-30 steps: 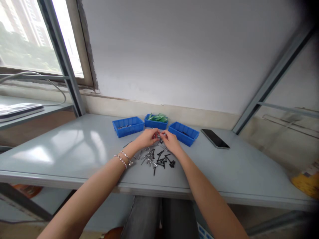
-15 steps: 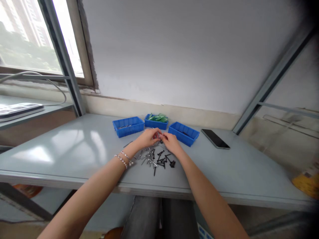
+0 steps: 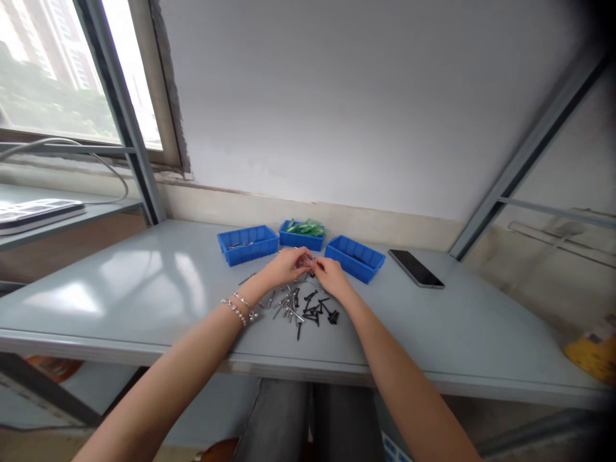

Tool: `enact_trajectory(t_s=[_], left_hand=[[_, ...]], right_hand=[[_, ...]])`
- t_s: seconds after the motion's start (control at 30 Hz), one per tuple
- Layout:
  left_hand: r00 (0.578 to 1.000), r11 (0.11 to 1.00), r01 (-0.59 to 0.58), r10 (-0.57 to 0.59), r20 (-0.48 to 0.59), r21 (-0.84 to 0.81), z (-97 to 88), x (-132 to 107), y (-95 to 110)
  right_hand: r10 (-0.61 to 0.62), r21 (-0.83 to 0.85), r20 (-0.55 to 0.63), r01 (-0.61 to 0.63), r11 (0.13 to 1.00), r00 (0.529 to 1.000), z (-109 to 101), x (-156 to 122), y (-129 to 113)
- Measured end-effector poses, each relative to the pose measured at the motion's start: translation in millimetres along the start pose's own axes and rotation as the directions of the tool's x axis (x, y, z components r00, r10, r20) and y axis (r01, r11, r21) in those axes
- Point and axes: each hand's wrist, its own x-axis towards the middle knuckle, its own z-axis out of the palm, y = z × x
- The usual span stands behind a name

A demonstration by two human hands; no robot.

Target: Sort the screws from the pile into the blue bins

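My left hand (image 3: 287,266) is curled, with small shiny screws (image 3: 303,261) showing between its thumb and fingers. Against its fingertips, my right hand (image 3: 331,274) is closed in a pinch; what sits in that pinch is too small to make out. Below both hands lies a loose pile: silver screws (image 3: 289,305) on the left, black screws (image 3: 312,311) on the right. Behind the hands stand three blue bins. The left bin (image 3: 248,246) holds a few silver screws, the middle bin (image 3: 302,240) green packets, and the right bin (image 3: 355,258) some dark pieces.
A black-screened phone (image 3: 416,268) lies right of the bins on the grey table (image 3: 158,301). Metal posts rise at both sides, with a wall behind. A cable (image 3: 118,176) and a white device (image 3: 41,215) are on the left shelf. Something yellow (image 3: 594,353) is far right.
My hands have stayed together in almost the same place, with only slight finger movement. The bins and the pile of screws look unchanged.
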Motion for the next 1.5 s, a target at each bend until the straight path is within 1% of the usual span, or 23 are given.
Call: enact_trajectory(t_s=[0.2, 0.3, 0.7, 1.03, 1.3, 1.5], left_hand=[[1.000, 0.995, -0.015, 0.013, 0.020, 0.094, 0.8, -1.7, -0.9], [1.000, 0.993, -0.013, 0.011, 0.019, 0.117, -0.3, -1.6, 0.9], [1.000, 0.993, 0.004, -0.006, 0.015, 0.121, 0.1, -1.7, -0.2], [0.999, 0.994, 0.001, 0.005, -0.051, 0.109, 1.1, -0.1, -3.7], [0.999, 0.993, -0.001, 0.006, -0.044, 0.120, 1.1, -1.1, -3.9], [1.000, 0.988, 0.010, -0.009, -0.006, 0.157, 1.6, -1.7, -3.2]], right_hand=[[0.004, 0.001, -0.010, -0.004, 1.000, 1.000, -0.7, 0.6, -1.1], [0.005, -0.003, -0.011, -0.005, 1.000, 1.000, -1.2, 0.6, -1.9], [0.006, 0.011, -0.001, -0.006, 1.000, 1.000, -1.9, 0.2, -3.2], [-0.006, 0.026, -0.002, 0.006, 1.000, 1.000, -2.2, -0.6, -3.0], [0.001, 0.019, -0.010, -0.001, 1.000, 1.000, -1.4, -0.5, -2.4], [0.001, 0.033, -0.019, -0.001, 0.999, 1.000, -1.3, 0.1, -2.0]])
